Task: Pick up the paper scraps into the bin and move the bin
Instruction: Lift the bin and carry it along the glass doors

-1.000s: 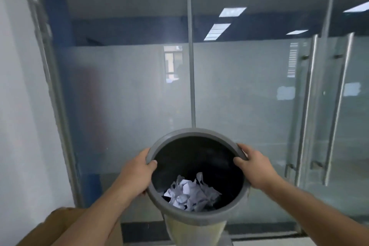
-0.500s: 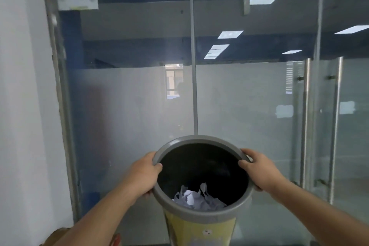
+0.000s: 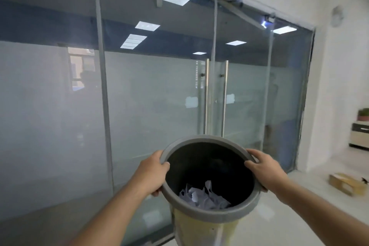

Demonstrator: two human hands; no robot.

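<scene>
Since half a second ago the view has swung right. Left hand [image 3: 152,171] and right hand [image 3: 263,168] fingers clamp the bin [image 3: 209,217] rim, paper scraps [image 3: 203,197] between them below. Carrying step; next, set it down upright.

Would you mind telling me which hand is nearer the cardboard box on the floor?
Right. The right hand grips the grey bin's rim on the side toward the cardboard box; the left hand grips the opposite side.
</scene>
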